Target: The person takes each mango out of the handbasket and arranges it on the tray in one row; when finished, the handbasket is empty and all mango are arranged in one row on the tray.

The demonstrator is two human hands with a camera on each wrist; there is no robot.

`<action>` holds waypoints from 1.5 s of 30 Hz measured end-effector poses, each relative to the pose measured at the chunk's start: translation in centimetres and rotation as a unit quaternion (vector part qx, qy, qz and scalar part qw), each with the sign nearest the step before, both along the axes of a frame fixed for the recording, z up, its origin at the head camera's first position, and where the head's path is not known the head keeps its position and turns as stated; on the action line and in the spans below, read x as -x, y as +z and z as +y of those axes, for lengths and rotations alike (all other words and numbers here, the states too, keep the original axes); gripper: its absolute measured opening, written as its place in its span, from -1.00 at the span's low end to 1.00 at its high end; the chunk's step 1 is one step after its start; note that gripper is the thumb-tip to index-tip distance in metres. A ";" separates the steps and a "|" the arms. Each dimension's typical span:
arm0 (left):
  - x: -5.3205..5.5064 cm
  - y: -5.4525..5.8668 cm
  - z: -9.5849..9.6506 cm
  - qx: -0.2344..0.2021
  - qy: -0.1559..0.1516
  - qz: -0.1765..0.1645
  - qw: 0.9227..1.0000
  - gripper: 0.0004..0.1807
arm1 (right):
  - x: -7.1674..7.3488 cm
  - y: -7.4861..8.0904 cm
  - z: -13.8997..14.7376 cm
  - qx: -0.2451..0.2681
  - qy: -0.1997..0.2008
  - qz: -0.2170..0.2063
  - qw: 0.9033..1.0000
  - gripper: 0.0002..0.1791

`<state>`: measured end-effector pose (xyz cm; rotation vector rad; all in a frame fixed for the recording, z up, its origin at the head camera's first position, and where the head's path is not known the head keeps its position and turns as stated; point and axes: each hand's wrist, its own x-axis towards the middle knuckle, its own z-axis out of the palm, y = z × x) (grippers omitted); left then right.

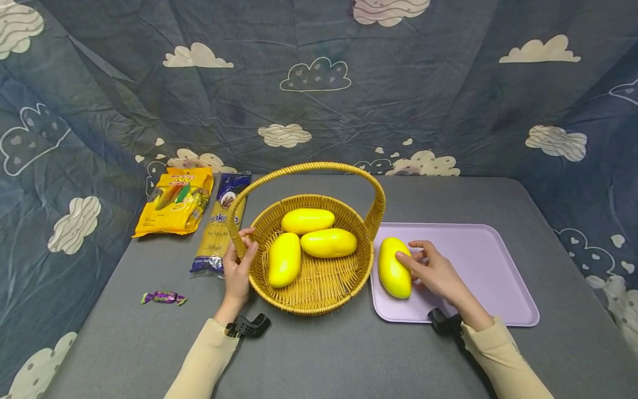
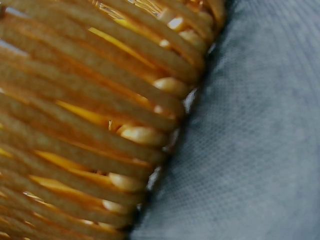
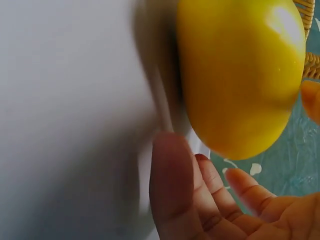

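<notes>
A wicker basket (image 1: 311, 302) with a tall arched handle stands mid-table, with three yellow mangoes inside, one of them a mango (image 1: 284, 260) lying lengthwise at the left. My left hand (image 1: 237, 274) grips the basket at its left rim, by the handle's foot. In the left wrist view only the woven wall (image 2: 85, 115) shows, the hand hidden. Another yellow mango (image 1: 394, 269) lies on the left part of a lilac tray (image 1: 478, 277). Over it is my right hand (image 1: 438, 274), thumb against its upper side. The right wrist view shows loosely extended fingers (image 3: 172, 175) beside the mango (image 3: 240, 75).
At the back left lie a yellow candy bag (image 1: 174, 202) and a blue-and-gold pasta packet (image 1: 214, 238), partly behind the basket handle. A purple wrapped candy (image 1: 163, 297) lies at the front left. A cloud-patterned cloth (image 1: 319, 122) hangs behind the grey table (image 1: 319, 354).
</notes>
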<state>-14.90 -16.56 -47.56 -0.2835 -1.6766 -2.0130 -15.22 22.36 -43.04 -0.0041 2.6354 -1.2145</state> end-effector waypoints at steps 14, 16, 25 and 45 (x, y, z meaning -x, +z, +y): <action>0.0 0.2 0.0 0.004 -0.003 -0.006 1.000 -0.87 | -0.7 0.1 0.5 -0.044 -0.024 0.174 0.984 -0.50; 0.0 0.2 0.0 0.004 -0.003 -0.006 1.000 -0.87 | -0.8 0.3 0.3 -0.042 -0.028 0.203 0.978 -0.57; 0.0 0.1 0.0 0.000 0.001 -0.001 1.000 -0.84 | -1.4 1.1 -0.9 0.013 -0.010 0.312 0.950 -0.77; 0.0 0.0 0.1 -0.002 -0.003 0.011 1.000 -0.85 | -1.0 3.8 -5.2 0.143 0.173 0.418 0.881 -0.68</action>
